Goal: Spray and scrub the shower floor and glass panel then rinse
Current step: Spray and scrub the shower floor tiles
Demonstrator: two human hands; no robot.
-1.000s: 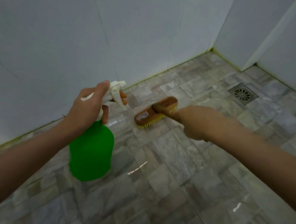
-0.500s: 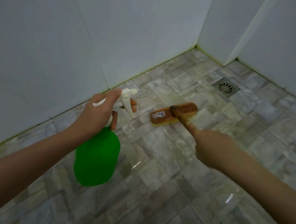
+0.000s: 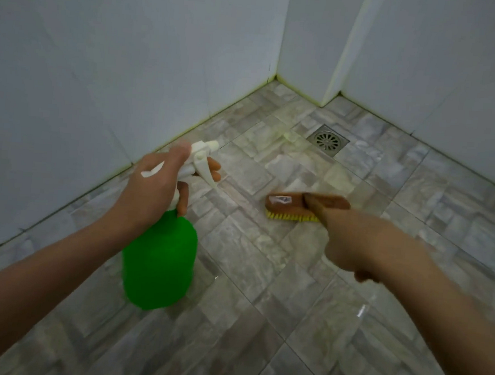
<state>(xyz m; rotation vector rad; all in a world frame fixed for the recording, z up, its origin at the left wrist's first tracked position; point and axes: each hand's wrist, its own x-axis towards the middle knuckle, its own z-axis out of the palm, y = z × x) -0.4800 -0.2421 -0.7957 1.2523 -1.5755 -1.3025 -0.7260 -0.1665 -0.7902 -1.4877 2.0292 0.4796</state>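
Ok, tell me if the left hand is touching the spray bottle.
Touching. The head view shows the left hand gripping the spray bottle at its white trigger head.

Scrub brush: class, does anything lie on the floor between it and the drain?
Nothing visible does. Between the scrub brush, held by the right hand, and the drain lie only floor tiles; the spray bottle is off to the left.

Spray bottle (image 3: pixel 159 257) left of scrub brush (image 3: pixel 300 205) on floor (image 3: pixel 260 320), drain (image 3: pixel 328 140) beyond
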